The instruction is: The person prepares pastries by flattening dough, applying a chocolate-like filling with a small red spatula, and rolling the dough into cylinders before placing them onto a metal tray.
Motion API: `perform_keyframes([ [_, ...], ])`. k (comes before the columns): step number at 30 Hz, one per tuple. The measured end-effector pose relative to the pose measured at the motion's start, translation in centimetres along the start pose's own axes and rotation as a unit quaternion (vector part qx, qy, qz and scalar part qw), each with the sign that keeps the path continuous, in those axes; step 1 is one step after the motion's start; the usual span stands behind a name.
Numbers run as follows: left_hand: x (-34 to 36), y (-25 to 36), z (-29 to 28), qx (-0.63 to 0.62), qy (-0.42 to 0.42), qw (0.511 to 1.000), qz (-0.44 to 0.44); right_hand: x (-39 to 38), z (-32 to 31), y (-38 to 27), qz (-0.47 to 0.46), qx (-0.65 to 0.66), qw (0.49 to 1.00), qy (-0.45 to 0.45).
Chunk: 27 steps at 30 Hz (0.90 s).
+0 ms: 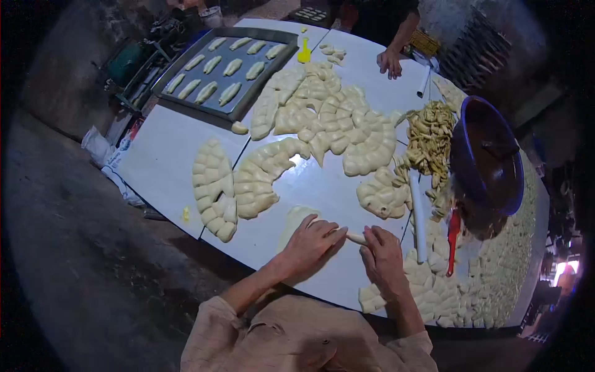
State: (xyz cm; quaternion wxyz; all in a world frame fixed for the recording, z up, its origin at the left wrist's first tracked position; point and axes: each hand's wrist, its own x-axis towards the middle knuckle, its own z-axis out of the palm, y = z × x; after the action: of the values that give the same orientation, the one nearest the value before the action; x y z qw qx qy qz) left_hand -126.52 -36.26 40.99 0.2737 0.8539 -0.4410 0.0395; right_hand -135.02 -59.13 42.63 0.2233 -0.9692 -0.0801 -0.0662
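My left hand (313, 243) rests low over the table, its fingers curled over one end of a slim pale stick-shaped piece (356, 238). Closed on the other end is my right hand (383, 255). Fingers cover most of this piece, so I cannot tell whether it is rolled dough or a tool. A thin flat sheet of dough (296, 220) lies partly under my left hand. Ahead of it, scored portions of dough (255, 180) form a curved band. A smaller clump of dough pieces (384, 193) sits beyond my right hand.
A deep tray (232, 115) of shaped dough pieces stands far left. More dough (338, 118) spreads mid-table. At right are a filling heap (429, 139), a purple basin (520, 186), a white rod (418, 217) and a red-handled tool (454, 239). Another person's hand (389, 62) rests at the far edge.
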Motion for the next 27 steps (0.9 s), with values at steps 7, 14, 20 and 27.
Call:
perform_keyframes([
  [7,-8.9,-5.6,-6.0,-0.039,-0.032,0.999,-0.013,-1.2,2.5,-6.0,-0.008,0.074,0.997,0.001],
  [14,-12.4,-8.7,-5.4,-0.083,-0.060,0.994,0.037,-1.5,8.3,-11.8,0.035,0.057,0.998,-0.018],
  [20,-12.2,-10.5,-5.2,-0.122,-0.088,0.985,0.084,-1.1,9.2,-13.5,0.038,0.023,0.998,0.045],
  [27,-11.1,-10.8,-5.1,-0.142,-0.091,0.978,0.121,-2.1,9.5,-13.3,0.037,0.008,0.998,0.041],
])
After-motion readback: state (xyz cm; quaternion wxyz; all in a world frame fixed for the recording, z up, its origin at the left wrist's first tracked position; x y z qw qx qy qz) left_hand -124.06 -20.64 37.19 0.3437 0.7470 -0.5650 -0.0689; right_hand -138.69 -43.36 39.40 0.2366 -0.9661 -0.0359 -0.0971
